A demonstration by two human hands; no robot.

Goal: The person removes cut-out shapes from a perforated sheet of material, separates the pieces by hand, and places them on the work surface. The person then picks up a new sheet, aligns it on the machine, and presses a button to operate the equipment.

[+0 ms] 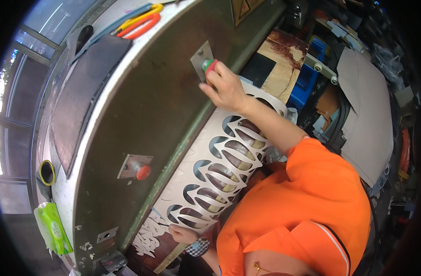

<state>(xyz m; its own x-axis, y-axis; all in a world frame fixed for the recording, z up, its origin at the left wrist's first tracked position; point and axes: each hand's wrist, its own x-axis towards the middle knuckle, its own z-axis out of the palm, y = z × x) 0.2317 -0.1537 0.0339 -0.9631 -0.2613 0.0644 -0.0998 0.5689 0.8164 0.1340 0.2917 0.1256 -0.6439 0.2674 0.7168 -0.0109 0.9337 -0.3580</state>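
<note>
My right hand [228, 87] reaches up to the machine's dark green front and has its fingers on a red push button [211, 67] with a green ring. Its thumb sticks out below the button. My left hand [183, 234], below a checkered wristband [197, 247], is at the near-left end of a pale sheet [225, 120]. Those fingers are closed by a thin grey-blue strip [157, 214]; what they grip, if anything, is hidden. Rows of curved openings run through the sheet, showing a dark surface beneath. Several pale curved cut pieces [148, 234] lie heaped beside my left hand.
A second red button [143, 172] juts from the machine's green front [141, 115]. On its white top lie scissors [139, 25], dark sheets [88, 99], tape [47, 172] and a green packet [54, 227]. Pale sheets [369, 110] and a blue bin [304, 85] stand to the right.
</note>
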